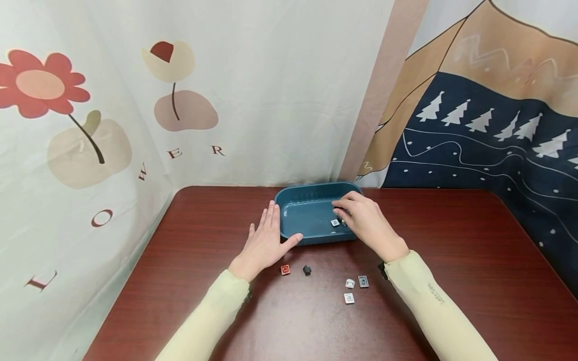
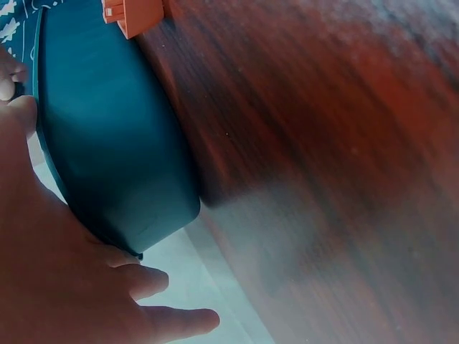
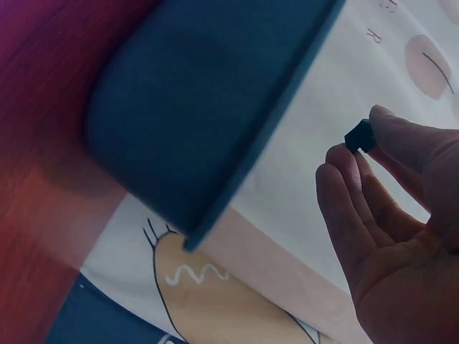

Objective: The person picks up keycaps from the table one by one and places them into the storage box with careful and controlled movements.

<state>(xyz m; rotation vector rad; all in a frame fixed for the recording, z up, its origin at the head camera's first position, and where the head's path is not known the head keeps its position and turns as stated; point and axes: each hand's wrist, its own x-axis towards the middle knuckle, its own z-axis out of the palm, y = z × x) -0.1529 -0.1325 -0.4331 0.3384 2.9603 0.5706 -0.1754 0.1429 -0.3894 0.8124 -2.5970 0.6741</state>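
A dark teal plastic tray (image 1: 311, 239) stands at the back of the table. My left hand (image 1: 264, 245), its fingers straight, rests against the tray's left end with the thumb at the front rim. Over the right part of the tray is my right hand (image 1: 368, 220), pinching a small black keycap (image 3: 361, 136) between thumb and fingertips. Beneath it, a white keycap (image 1: 334, 222) lies on the tray floor; another small piece beside it is partly hidden by the fingers.
In front of the tray lie a red keycap (image 1: 285, 269), a black keycap (image 1: 307, 270), two white keycaps (image 1: 349, 298) and a grey one (image 1: 363, 282). The reddish-brown table (image 1: 217, 220) backs onto printed curtains (image 1: 271, 100).
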